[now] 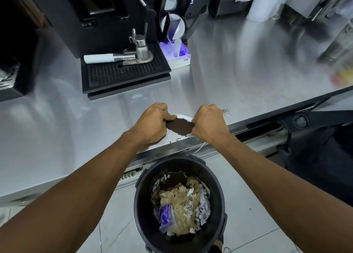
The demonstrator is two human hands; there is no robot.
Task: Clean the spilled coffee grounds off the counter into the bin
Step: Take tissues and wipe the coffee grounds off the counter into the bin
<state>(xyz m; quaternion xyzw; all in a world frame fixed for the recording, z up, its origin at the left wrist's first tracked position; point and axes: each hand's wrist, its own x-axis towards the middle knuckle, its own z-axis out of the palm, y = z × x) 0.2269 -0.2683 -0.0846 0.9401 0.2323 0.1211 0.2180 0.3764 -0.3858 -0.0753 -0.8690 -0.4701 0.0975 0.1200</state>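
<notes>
A pile of dark coffee grounds [180, 127] lies on a white tissue [183, 117] at the front edge of the steel counter [238, 77]. My left hand [150, 123] grips the tissue's left side and my right hand [209, 123] grips its right side, both fists closed. A few loose grounds [226, 111] lie on the counter just right of my right hand, and several specks [176, 139] sit near the edge. The black bin [142, 210] stands on the floor directly below, holding crumpled paper and old grounds.
An espresso machine drip tray [124, 75] with a portafilter [110, 57] and a small metal jug [142, 48] sits behind my hands. A purple-and-white tissue box [175, 56] stands to its right. A black bag [321, 157] hangs at the right.
</notes>
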